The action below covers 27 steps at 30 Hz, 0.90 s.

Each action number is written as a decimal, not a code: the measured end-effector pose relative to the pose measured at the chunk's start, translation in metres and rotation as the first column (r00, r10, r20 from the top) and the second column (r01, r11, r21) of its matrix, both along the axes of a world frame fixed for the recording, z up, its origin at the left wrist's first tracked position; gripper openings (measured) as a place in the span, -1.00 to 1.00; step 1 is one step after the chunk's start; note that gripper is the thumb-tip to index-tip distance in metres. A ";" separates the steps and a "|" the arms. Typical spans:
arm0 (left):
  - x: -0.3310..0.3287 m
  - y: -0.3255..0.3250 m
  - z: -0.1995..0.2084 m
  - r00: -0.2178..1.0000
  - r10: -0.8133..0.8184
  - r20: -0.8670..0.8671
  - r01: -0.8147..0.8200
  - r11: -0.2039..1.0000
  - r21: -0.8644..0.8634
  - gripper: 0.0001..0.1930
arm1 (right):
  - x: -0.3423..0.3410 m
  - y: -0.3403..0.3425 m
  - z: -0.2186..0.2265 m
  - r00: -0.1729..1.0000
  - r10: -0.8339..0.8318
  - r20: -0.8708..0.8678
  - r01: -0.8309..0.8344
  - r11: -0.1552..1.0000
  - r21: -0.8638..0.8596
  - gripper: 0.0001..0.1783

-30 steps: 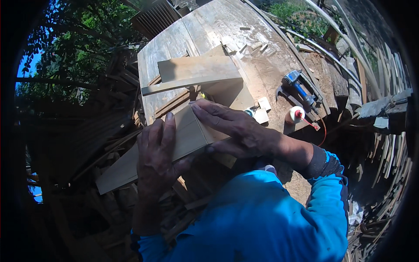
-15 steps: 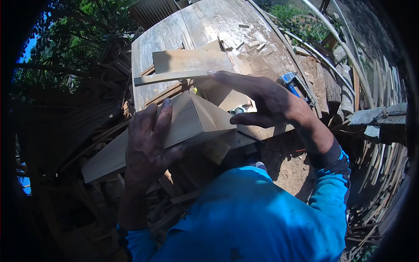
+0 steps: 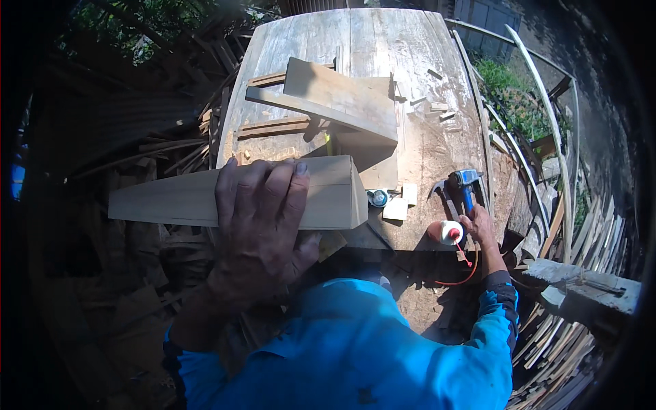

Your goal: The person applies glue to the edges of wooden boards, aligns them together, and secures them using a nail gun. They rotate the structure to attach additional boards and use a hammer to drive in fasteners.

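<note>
My left hand grips a long tapered wooden box piece, its fingers laid over the top face and the thumb at the near edge. The piece narrows toward the left and has a boxed end on the right. At the bench's right side, my right hand is closed around the lower handle of a blue-and-black nail gun; its fingertips are partly hidden. An orange hose hangs below that hand. Just left of it stands a bottle with a red cap.
The worn wooden bench carries a second panel assembly, small wood blocks and a round metal-and-teal item. What looks like a hammer lies beside the nail gun. Scrap wood is piled left; thin strips lie right.
My right hand has left the wooden pieces and moved right, onto the nail gun. The tapered piece has swung nearly level under my left hand. The view has shifted, bringing the bottle into sight.
</note>
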<state>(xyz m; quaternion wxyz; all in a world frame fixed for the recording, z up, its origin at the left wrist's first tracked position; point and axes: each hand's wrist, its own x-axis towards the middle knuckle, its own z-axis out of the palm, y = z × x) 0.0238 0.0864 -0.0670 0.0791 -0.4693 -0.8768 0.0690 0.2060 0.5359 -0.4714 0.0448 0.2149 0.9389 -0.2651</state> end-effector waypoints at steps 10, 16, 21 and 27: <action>0.025 0.060 -0.048 0.877 0.469 -0.103 -0.388 0.818 0.425 -0.33 | -0.032 -0.024 -0.012 0.998 -0.050 -0.039 0.059 0.954 0.294 -0.35; 0.025 0.061 -0.048 0.888 0.444 -0.119 -0.346 0.816 0.463 -0.48 | -0.037 -0.013 -0.032 0.980 -0.190 0.058 0.181 0.974 0.139 -0.40; 0.024 0.061 -0.050 0.893 0.430 -0.137 -0.305 0.799 0.518 -0.53 | -0.041 0.010 -0.041 0.978 -0.190 0.088 0.188 0.982 0.028 -0.34; 0.020 0.061 -0.048 0.907 0.398 -0.138 -0.276 0.810 0.517 -0.49 | -0.032 0.058 0.056 0.992 -0.113 -0.049 0.114 0.993 0.009 -0.43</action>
